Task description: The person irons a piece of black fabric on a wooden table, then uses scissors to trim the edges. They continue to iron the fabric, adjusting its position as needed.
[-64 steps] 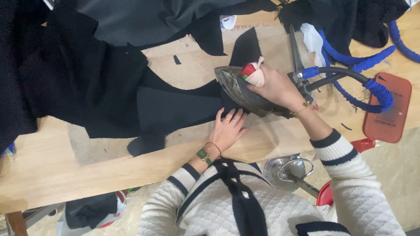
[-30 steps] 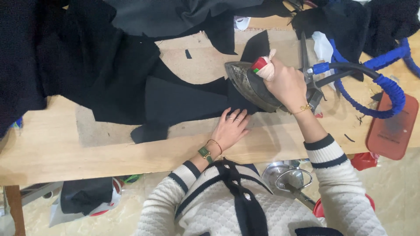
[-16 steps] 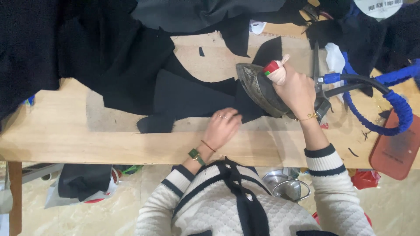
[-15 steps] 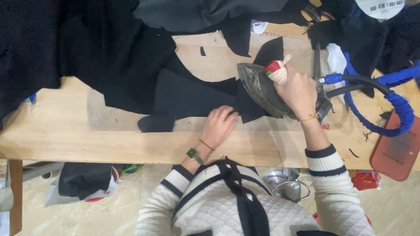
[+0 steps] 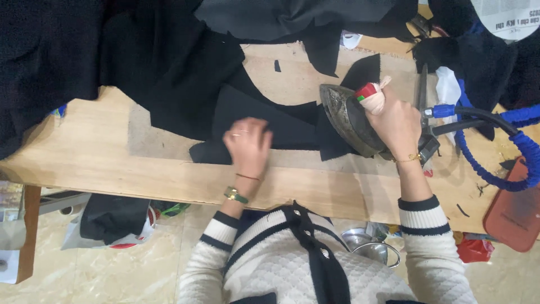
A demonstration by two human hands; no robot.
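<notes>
My right hand [image 5: 396, 121] grips the handle of a grey steam iron [image 5: 349, 118] whose soleplate rests on the right end of a flat black fabric piece [image 5: 275, 126]. The iron's tip points left. My left hand [image 5: 247, 146] lies palm down, fingers spread, on the left part of the same fabric piece, near its lower edge. The fabric lies on a wooden table [image 5: 112, 163].
Heaps of black cloth [image 5: 84, 50] cover the table's far and left side. A blue hose and black cable [image 5: 506, 141] run right from the iron. A red pad [image 5: 514, 214] lies at the right edge. Metal bowls [image 5: 365, 245] and bags sit on the floor below.
My left hand has slid left along the black fabric piece, away from the iron. The iron stays under my right hand near the fabric's right end.
</notes>
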